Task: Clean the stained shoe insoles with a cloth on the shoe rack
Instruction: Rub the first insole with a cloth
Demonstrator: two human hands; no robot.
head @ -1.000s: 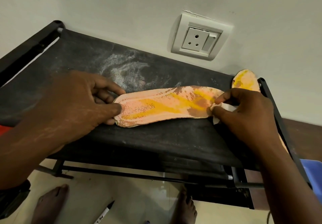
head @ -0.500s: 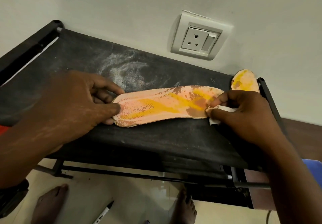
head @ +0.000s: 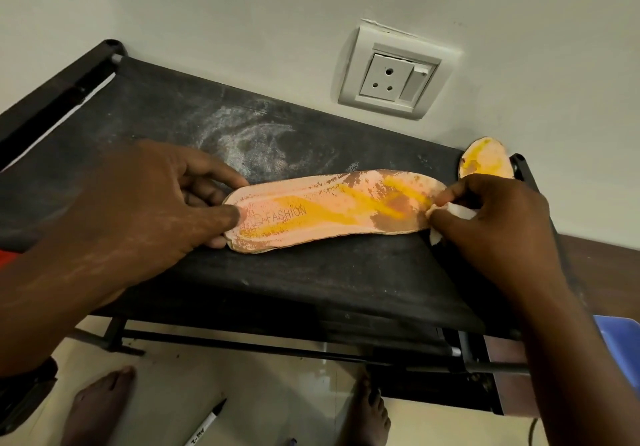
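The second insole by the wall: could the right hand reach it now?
Probably yes: the second insole lies just past the right hand with nothing between them, though that hand pinches the cloth.

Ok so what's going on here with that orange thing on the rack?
A person is wiping a stained insole on the black shoe rack. The left hand pinches its printed end to steady it, and the right hand pinches a small white cloth at the other end. Yellow and brown stains cover much of it. A second insole, also stained, lies at the rack's far right corner.
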